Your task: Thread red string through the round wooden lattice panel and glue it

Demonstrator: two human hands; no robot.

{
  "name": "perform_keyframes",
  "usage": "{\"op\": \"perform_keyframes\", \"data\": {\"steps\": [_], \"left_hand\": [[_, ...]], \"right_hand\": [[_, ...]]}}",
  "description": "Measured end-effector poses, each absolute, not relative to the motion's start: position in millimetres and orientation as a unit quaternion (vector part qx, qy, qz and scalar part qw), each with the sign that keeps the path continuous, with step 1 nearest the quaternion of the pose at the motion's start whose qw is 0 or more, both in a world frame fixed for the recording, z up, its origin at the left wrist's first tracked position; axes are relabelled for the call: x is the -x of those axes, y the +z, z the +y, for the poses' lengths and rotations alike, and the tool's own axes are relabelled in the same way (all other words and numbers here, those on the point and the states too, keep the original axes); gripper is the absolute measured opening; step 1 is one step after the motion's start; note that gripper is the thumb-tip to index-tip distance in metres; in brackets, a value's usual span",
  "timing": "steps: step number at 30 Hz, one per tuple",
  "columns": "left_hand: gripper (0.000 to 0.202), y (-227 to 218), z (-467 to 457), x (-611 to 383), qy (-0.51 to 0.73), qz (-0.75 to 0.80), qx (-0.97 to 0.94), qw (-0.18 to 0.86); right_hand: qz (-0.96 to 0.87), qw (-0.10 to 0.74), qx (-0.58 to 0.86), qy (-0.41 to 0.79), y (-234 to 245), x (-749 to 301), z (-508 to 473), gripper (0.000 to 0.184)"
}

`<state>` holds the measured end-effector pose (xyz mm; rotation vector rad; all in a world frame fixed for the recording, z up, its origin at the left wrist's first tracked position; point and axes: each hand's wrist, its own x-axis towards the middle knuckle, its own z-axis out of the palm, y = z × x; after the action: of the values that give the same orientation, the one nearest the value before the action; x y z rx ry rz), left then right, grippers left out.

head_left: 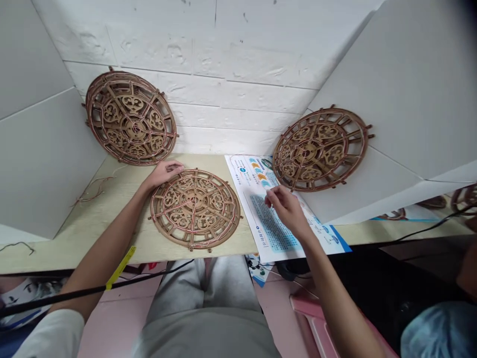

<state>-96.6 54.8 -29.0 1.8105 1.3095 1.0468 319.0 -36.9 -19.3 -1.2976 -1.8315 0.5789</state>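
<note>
A round brown openwork disc point(195, 201), with copper-coloured wire running along its ribs and rim, lies flat on the table in front of me. My left hand point(166, 174) is at its upper left rim, fingers drawn together over the edge. Above the printed sheet point(274, 228), to the right of the disc, my right hand point(285, 206) is closed in a pinch. Anything between its fingertips is too small to make out.
Similar discs point(132, 119) lean against the white wall at the back left. Another disc point(320, 149) leans on the right-hand grey panel point(391, 99). Loose wire point(95, 191) lies at the left. A black cord with a yellow tag point(121, 268) crosses below the table edge.
</note>
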Motion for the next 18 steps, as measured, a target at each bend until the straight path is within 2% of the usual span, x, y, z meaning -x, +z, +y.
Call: {"op": "perform_keyframes", "data": {"steps": [3, 8, 18], "left_hand": [[0.075, -28, 53, 96, 0.401, 0.497, -0.694, 0.331], [0.076, -24, 51, 96, 0.406, 0.492, -0.698, 0.325], [0.073, -20, 52, 99, 0.452, 0.516, -0.671, 0.281]], "right_hand": [[-0.696, 0.45, 0.527, 0.187, -19, -311, -42, 0.037], [-0.737, 0.367, 0.566, 0.042, -49, -298, -43, 0.033], [-0.749, 0.338, 0.569, 0.041, -60, -295, -40, 0.029]]}}
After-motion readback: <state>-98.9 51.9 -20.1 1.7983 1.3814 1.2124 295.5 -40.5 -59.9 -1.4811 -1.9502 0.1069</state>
